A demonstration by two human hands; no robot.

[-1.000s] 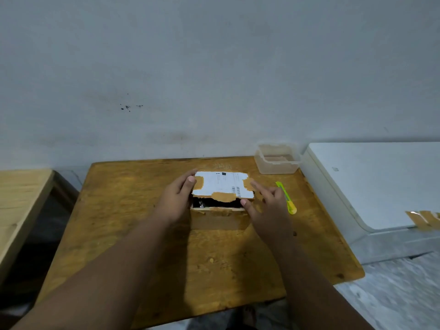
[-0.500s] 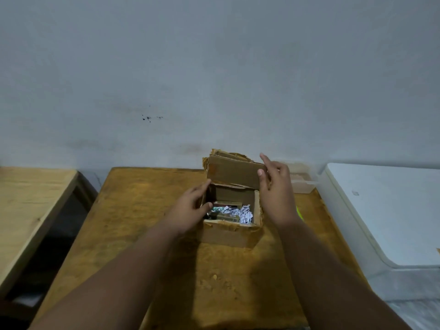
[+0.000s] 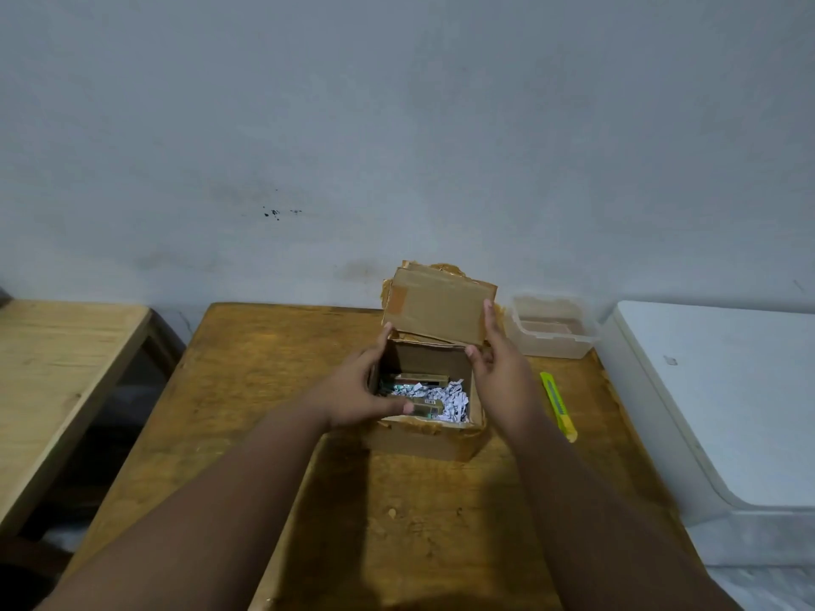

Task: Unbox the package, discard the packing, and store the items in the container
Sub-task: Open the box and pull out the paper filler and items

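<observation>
A small cardboard box point(image 3: 423, 441) stands in the middle of the wooden table point(image 3: 264, 368). Its lid flap point(image 3: 439, 308) is folded up and back. Inside lie white shredded paper point(image 3: 447, 396) and small gold and green packets point(image 3: 419, 381). My left hand point(image 3: 353, 390) grips the box's left wall, thumb over the front rim, index finger at the flap's lower left corner. My right hand point(image 3: 502, 372) is at the box's right side, finger and thumb pinching the flap's right edge. A clear plastic container point(image 3: 551, 326) sits just right of the flap, at the table's back.
A yellow-green box cutter point(image 3: 558, 405) lies on the table right of my right hand. A white appliance point(image 3: 727, 390) stands against the table's right side. A lighter wooden table point(image 3: 53, 368) is on the left, across a gap. A grey wall rises behind.
The labelled lid was flat on the box, then both hands lifted it up and back. The contents now show, and the flap stands more upright than half a second ago.
</observation>
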